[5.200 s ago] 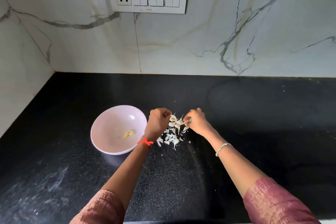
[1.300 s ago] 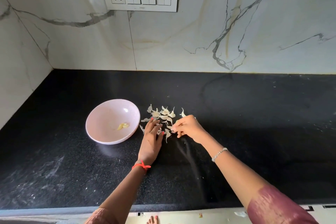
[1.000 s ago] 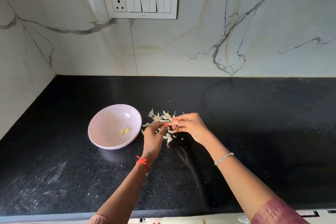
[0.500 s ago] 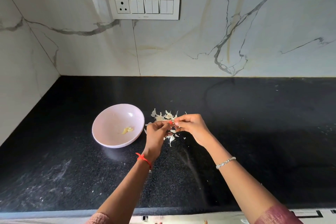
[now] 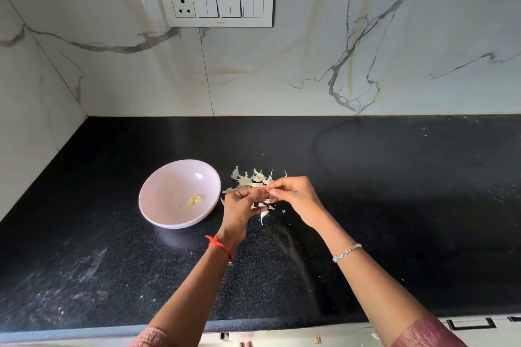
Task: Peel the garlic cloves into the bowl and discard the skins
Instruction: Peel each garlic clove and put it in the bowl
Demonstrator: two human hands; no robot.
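Observation:
A pale pink bowl (image 5: 172, 217) sits on the black counter, left of my hands, with a couple of peeled yellowish cloves (image 5: 195, 200) inside. A heap of white garlic skins (image 5: 251, 179) lies on the counter just beyond and under my hands. My left hand (image 5: 242, 207) and my right hand (image 5: 296, 196) meet fingertip to fingertip above the heap, both pinching a small garlic piece (image 5: 267, 191) that the fingers mostly hide.
The black counter (image 5: 394, 205) runs right to the frame edge, ends at marble walls behind and on the left, and has a front edge near the bottom. A switch panel (image 5: 216, 5) is on the back wall. Small skin flecks dot the counter.
My left hand lay flat on the counter by the skins; it has lifted and curled to meet my right hand, and both now pinch a small piece above the heap.

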